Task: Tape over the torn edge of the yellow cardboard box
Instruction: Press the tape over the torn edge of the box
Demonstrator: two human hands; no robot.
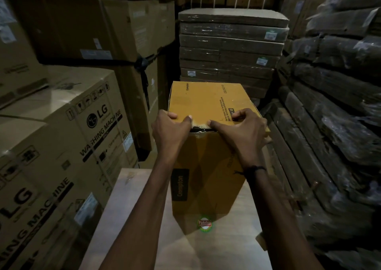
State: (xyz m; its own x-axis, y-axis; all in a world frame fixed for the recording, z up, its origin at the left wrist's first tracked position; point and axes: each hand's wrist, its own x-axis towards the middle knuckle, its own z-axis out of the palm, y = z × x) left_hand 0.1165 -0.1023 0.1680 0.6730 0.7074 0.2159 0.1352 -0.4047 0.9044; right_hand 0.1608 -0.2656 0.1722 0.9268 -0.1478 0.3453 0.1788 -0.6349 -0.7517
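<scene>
Both hands rest on the near top edge of the tall yellow cardboard box (208,166), one to each side of the damage. The left hand (171,131) curls over the left corner, fingers hooked on the lid and thumb pointing inward; the right hand (243,129) presses its fingers down on the lid and its thumb reaches toward the left one. Neither holds tape, and no roll shows anywhere in view. Between the two thumbs lies the torn edge (199,127), a ragged dark gap running left to right along the seam where lid meets near face, so the tear's long axis spans from hand to hand, about equally close to both. The box stands upright on a pale wooden desk (222,249), directly ahead of the person. Large brown washing-machine cartons (61,146) are stacked at left, wrapped flat packs (231,49) beyond, and dark bundles (340,84) at right.
</scene>
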